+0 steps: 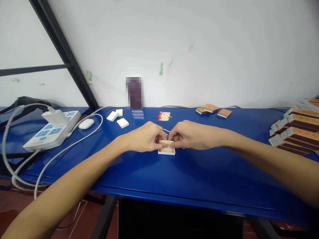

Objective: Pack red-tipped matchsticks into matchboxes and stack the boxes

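Between the left hand (151,137) and the right hand (186,134), both pinched narrow on matches (166,150), sits a white tray (166,153). From where I stand, an uneven squeeze could skew the sticks and tip some over the rim. They look pale and slim, red heads toward the left hand. Beyond the fingers lies a loose pile (164,116); left of the left hand, white boxes (122,122); past the right, brown boxes (224,113).
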{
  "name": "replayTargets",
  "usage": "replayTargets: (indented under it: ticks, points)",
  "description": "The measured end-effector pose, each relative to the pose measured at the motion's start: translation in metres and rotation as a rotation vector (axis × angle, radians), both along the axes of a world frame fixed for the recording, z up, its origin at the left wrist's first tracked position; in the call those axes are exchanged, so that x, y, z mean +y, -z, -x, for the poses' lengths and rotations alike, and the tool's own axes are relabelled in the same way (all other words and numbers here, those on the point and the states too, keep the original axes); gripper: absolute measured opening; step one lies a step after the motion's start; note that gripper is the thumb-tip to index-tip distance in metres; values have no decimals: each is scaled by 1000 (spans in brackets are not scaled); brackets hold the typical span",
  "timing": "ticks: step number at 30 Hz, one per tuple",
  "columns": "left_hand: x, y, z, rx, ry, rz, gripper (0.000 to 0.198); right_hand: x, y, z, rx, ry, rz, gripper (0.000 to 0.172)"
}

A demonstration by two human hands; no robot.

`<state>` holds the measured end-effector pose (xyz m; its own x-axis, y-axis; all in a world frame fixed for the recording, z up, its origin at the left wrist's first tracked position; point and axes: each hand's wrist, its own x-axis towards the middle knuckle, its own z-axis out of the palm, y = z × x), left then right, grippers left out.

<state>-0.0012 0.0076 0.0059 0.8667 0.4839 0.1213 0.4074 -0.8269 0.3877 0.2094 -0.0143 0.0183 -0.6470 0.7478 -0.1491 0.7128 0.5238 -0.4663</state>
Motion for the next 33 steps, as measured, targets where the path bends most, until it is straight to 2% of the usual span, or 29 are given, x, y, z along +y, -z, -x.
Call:
replayTargets:
  ticks: [7,15,20,25,28,33]
  points:
    - [3,4,1,1,5,59,24,-3,-2,1,-50,34,59,30]
    - [2,-2,4,-24,22,177,16,0,-5,-2,-30,40,45,15]
    - [13,-6,12,-12,-6,145,19,4,-5,-4,-18,37,75,17]
    - [25,-1,19,44,-34,285,29,6,-2,-4,2,29,72,14]
    - [25,1,19,50,-38,352,34,5,0,-3,32,27,69,10]
    - [22,0,16,38,-35,361,36,3,-2,0,19,37,72,10]
